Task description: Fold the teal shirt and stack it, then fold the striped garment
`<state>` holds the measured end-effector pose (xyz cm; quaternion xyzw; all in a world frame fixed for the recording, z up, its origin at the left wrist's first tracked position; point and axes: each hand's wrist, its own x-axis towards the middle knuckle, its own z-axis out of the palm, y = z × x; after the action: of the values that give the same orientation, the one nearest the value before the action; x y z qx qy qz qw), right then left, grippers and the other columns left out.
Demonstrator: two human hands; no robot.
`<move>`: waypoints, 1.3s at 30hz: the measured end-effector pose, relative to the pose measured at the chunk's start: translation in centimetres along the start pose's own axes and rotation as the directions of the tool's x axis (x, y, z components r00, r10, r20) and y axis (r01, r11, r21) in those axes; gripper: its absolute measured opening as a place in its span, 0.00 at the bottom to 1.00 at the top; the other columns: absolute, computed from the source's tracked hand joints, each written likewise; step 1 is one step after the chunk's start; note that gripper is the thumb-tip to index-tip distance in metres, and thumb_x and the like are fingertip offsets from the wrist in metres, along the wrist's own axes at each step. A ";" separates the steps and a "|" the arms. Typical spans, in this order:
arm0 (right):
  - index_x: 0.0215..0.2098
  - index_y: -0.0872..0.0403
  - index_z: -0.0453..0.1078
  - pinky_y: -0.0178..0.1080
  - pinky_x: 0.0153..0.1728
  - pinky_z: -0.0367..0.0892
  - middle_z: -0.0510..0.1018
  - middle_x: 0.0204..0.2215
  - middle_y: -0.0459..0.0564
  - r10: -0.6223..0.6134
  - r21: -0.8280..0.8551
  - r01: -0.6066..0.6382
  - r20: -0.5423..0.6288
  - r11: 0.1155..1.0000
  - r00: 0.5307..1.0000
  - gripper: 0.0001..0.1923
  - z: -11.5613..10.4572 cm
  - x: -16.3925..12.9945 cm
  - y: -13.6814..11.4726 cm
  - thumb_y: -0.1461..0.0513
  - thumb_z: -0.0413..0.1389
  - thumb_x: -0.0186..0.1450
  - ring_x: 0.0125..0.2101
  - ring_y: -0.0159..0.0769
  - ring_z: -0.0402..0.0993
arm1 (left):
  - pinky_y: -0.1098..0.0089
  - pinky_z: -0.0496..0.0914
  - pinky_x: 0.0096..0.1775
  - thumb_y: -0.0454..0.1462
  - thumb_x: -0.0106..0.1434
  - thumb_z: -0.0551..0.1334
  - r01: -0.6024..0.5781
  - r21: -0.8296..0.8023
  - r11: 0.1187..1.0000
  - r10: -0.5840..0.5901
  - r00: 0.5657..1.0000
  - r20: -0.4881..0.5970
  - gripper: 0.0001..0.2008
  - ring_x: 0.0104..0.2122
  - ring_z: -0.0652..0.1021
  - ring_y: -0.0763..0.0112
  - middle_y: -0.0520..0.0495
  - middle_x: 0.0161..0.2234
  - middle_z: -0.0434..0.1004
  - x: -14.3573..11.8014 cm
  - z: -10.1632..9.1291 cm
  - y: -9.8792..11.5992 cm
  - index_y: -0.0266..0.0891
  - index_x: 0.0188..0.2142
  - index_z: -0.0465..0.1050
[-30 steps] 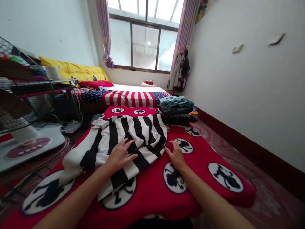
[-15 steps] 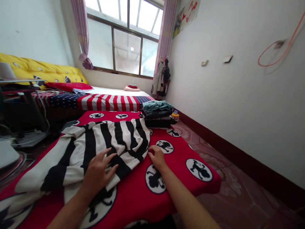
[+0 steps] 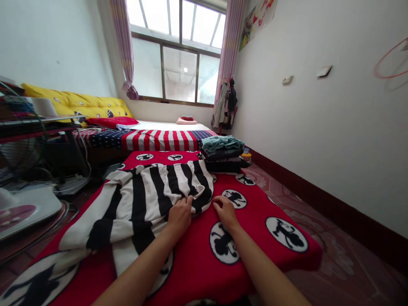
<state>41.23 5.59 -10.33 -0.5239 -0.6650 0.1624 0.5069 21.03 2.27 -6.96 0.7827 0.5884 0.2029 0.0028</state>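
A black-and-white striped garment [image 3: 140, 199] lies spread and wrinkled on a red blanket [image 3: 197, 263] printed with round white monkey patches. My left hand [image 3: 180, 216] rests on the garment near its right end, fingers drawn together on the cloth. Just beyond the garment's right edge, my right hand [image 3: 225, 211] is over the blanket, fingers bent and a little apart, with nothing visible in them. A stack of folded clothes [image 3: 223, 154], with a teal piece on top, sits past both hands at the far right of the blanket.
A bed with a stars-and-stripes cover [image 3: 162, 139] stands beneath the window [image 3: 180, 72]. On the left is a cluttered desk [image 3: 41, 123] with cables, beside a white stool [image 3: 28, 210]. Clothes hang [image 3: 225, 104] in the corner; the wall runs along the right.
My left hand has moved right and forward across the striped garment, and its spread fingers have drawn together. My right hand stays by the garment's edge. The view has turned slightly left.
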 end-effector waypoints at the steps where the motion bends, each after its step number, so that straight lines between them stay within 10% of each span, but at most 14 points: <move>1: 0.33 0.53 0.73 0.44 0.46 0.66 0.78 0.35 0.51 0.015 0.017 -0.015 -0.018 1.000 1.000 0.06 -0.1 0.0 0.0 0.63 0.55 0.58 0.39 0.41 0.73 | 0.62 0.69 0.47 0.31 0.60 0.55 0.015 -0.021 1.000 -0.015 1.000 -0.007 0.25 0.46 0.76 0.56 0.36 0.45 0.77 0.5 -0.1 0.0 0.33 0.57 0.64; 6: 0.41 0.56 0.70 0.45 0.39 0.71 0.78 0.38 0.57 0.147 0.129 -0.132 -0.112 0.983 0.983 0.18 -0.4 0.4 0.6 0.51 0.52 0.62 0.34 0.42 0.76 | 0.70 0.68 0.43 0.31 0.58 0.54 -0.083 -0.196 0.977 0.098 0.993 0.072 0.20 0.41 0.79 0.63 0.46 0.40 0.81 -0.7 -1.5 -0.4 0.40 0.48 0.74; 14: 0.53 0.56 0.66 0.45 0.45 0.68 0.77 0.46 0.58 0.216 0.215 -0.190 -0.103 0.958 0.971 0.29 -0.3 0.5 0.7 0.47 0.55 0.60 0.43 0.45 0.75 | 0.74 0.64 0.30 0.37 0.53 0.62 -0.290 -0.477 0.829 0.490 0.789 0.371 0.13 0.28 0.77 0.67 0.49 0.29 0.80 -5.5 -5.3 2.2 0.39 0.38 0.79; 22: 0.46 0.54 0.72 0.48 0.49 0.66 0.77 0.45 0.55 0.001 -0.069 0.000 0.011 0.998 1.000 0.19 0.0 0.2 0.8 0.59 0.57 0.57 0.45 0.45 0.73 | 0.72 0.67 0.36 0.43 0.66 0.56 -0.209 -0.391 0.896 0.211 0.977 -0.038 0.14 0.31 0.76 0.70 0.48 0.30 0.78 -7.9 -8.8 -3.7 0.40 0.33 0.77; 29: 0.37 0.56 0.73 0.46 0.39 0.69 0.75 0.38 0.56 0.036 0.004 -0.036 -0.133 0.999 0.990 0.17 -0.3 0.2 0.6 0.51 0.55 0.60 0.37 0.43 0.72 | 0.65 0.70 0.44 0.41 0.64 0.59 -0.071 0.010 0.997 0.072 0.964 -0.257 0.10 0.41 0.76 0.63 0.45 0.41 0.76 -13.9 -9.6 -13.0 0.41 0.42 0.75; 35: 0.34 0.52 0.72 0.46 0.44 0.67 0.76 0.38 0.53 -0.144 0.018 0.149 -0.180 0.989 0.973 0.13 -1.4 -0.9 -2.3 0.53 0.53 0.64 0.42 0.43 0.72 | 0.53 0.66 0.54 0.35 0.64 0.58 -0.043 0.115 0.992 0.072 0.963 -0.260 0.21 0.54 0.69 0.56 0.42 0.54 0.67 -15.2 -8.2 -15.4 0.44 0.57 0.65; 39: 0.34 0.50 0.72 0.41 0.37 0.68 0.77 0.33 0.50 -0.232 0.104 0.218 0.159 0.970 0.960 0.10 -2.9 -3.3 -6.8 0.54 0.53 0.65 0.35 0.39 0.73 | 0.50 0.63 0.57 0.31 0.61 0.57 0.003 0.138 0.990 0.033 0.965 -0.259 0.27 0.57 0.66 0.53 0.42 0.60 0.62 -14.2 -8.1 -15.6 0.44 0.60 0.61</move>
<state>39.82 -0.85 -5.64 -0.4069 -0.7535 0.1760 0.4856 0.90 -7.89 -7.78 0.7520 0.5902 0.2633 -0.1300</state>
